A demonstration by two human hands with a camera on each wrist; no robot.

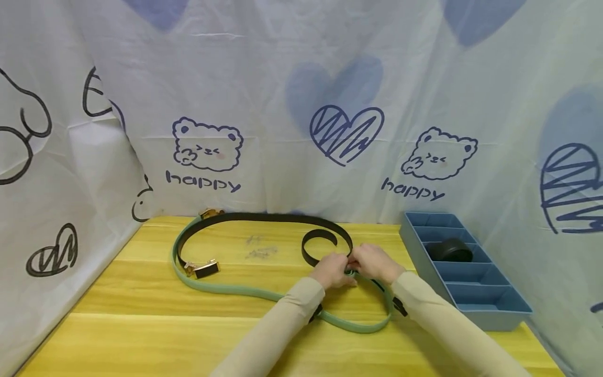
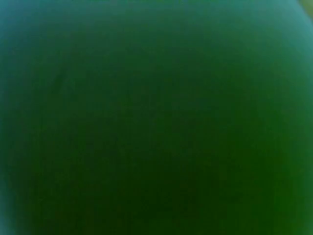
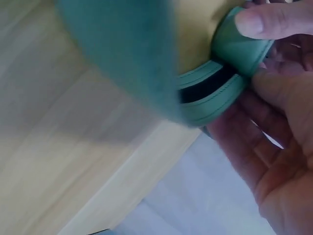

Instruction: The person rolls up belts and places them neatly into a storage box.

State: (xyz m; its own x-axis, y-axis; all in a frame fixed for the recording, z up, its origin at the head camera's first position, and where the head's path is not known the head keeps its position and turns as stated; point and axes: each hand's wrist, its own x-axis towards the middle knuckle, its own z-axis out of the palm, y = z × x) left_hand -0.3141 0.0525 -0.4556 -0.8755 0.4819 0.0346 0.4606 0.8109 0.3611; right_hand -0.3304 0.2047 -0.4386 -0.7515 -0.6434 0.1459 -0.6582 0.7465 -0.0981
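A green belt [image 1: 235, 289] curves across the table, and its right part loops back toward both hands. My left hand [image 1: 332, 270] and right hand [image 1: 376, 262] meet at a small curled end of it, pinching it between fingers and thumbs. In the right wrist view, the stitched green strap [image 3: 215, 110] bends tightly around, with a black strip along its inner layer. Blurred green strap [image 2: 156, 98] fills the left wrist view. Behind the hands lies a black belt [image 1: 264, 217], its tail curled inward. A gold-and-black buckle [image 1: 207, 269] rests at the left.
At the right stands a blue-grey divided box [image 1: 490, 319], with a rolled black belt [image 1: 451, 250] in a middle compartment. A gold buckle [image 1: 210, 213] lies at the table's back left. A printed white curtain [image 1: 282, 178] hangs behind the wooden table [image 1: 141, 335].
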